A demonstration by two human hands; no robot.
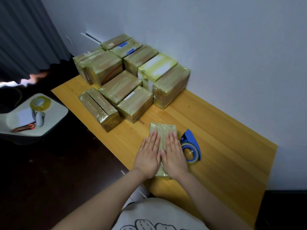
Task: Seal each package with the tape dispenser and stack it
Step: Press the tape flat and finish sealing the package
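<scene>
A tape-wrapped package (162, 130) lies flat on a yellow wooden table (224, 138), near its front edge. The left hand (147, 155) and the right hand (174, 155) both press down on top of it, side by side, fingers straight and palms flat, thumbs almost touching. Just to the right of the package, touching or nearly touching it, a blue tape dispenser (191, 148) lies on the table. Farther back, against the white wall (216, 39), stands a cluster of wrapped packages (132, 77), some stacked two high. To the left, apart from the table, a white stool (53, 120) carries a roll of tape (40, 103).
</scene>
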